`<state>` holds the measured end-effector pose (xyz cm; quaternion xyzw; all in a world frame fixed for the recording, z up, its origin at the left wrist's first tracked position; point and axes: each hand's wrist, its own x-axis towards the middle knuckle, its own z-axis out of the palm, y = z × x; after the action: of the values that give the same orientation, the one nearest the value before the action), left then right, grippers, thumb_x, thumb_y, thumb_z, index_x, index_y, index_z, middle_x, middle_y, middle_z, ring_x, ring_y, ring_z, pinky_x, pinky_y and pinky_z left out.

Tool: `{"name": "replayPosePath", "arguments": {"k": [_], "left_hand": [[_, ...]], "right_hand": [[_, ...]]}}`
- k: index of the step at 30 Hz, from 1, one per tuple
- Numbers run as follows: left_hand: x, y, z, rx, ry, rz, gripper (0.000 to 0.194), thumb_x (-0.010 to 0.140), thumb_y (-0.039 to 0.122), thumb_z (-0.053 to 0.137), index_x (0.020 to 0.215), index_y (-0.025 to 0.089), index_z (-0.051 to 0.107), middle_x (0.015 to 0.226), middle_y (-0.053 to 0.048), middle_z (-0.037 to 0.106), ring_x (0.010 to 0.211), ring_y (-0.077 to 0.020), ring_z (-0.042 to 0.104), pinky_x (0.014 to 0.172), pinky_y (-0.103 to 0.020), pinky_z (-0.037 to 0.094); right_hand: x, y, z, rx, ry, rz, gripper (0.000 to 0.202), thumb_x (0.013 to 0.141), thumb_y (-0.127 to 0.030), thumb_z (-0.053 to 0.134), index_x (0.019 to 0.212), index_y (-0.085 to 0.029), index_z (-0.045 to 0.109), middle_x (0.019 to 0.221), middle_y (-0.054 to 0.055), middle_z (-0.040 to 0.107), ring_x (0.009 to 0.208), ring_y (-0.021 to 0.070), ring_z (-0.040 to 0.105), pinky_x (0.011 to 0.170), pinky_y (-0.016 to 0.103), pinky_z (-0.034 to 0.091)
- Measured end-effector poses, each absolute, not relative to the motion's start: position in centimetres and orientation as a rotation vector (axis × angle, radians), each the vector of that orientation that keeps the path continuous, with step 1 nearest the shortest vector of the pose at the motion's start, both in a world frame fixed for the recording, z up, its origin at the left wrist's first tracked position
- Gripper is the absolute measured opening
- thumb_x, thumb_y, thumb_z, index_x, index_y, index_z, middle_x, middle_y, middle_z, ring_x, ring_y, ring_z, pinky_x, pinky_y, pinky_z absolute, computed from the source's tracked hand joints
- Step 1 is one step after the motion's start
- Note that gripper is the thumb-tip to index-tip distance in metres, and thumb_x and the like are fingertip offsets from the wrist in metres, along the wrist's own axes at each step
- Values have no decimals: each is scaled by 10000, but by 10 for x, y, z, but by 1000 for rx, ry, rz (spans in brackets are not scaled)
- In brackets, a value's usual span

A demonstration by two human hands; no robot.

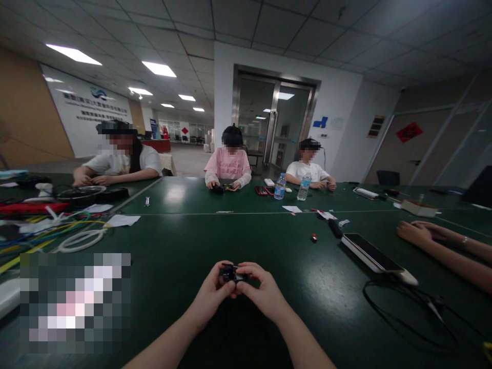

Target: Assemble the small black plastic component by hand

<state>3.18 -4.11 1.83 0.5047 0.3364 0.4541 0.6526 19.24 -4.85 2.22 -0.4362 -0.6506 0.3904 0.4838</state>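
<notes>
Between my two hands, just above the dark green table (184,246), is a small black device (234,274) whose exact kind I cannot make out. My left hand (213,287) grips its left side, thumb in front and fingers behind. On the other side my right hand (261,288) is closed round it, with the thumb low and the fingertips along the top. Both thumbs nearly meet at the front. Fingers cover much of the device.
To the right lie a white-edged power bank or phone-like device (371,253) and a black cable (384,312). Tangled cables (82,238) cover the left side. Water bottles (280,186) stand further back. Several people sit around, one person's hands (417,231) resting at right.
</notes>
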Motion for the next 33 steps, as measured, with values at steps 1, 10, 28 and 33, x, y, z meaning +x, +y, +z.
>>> {"name": "replayPosePath", "arguments": {"k": [1, 10, 28, 33], "left_hand": [[32, -41, 18, 1149, 770, 1029, 385, 693, 281, 672, 1014, 222, 467, 788, 8, 623, 636, -135, 595, 616, -273, 478], [30, -41, 19, 1134, 755, 1023, 392, 727, 275, 642, 1065, 221, 450, 823, -15, 627, 698, -163, 621, 651, -304, 494], [30, -41, 21, 1114, 730, 1030, 401, 702, 220, 663, 1063, 226, 488, 870, -33, 632, 724, -175, 617, 665, -319, 481], [32, -43, 22, 1122, 754, 1057, 417, 704, 181, 652, 1077, 224, 471, 863, -29, 627, 709, -170, 612, 657, -319, 477]], "right_hand": [[193, -49, 23, -1061, -1589, 954, 234, 680, -200, 668, 906, -261, 672, 1091, 40, 591, 1032, 221, 554, 933, 420, 387], [198, -50, 27, -1081, -1588, 1015, 385, 713, -179, 618, 1082, -283, 587, 1115, 34, 614, 1051, 232, 548, 908, 426, 394], [199, -48, 25, -1080, -1551, 981, 351, 692, -175, 638, 1034, -249, 601, 1038, 48, 640, 967, 228, 588, 860, 414, 423], [199, -49, 27, -1101, -1561, 981, 348, 699, -169, 623, 1036, -251, 592, 1043, 44, 630, 967, 227, 581, 861, 418, 421]]}}
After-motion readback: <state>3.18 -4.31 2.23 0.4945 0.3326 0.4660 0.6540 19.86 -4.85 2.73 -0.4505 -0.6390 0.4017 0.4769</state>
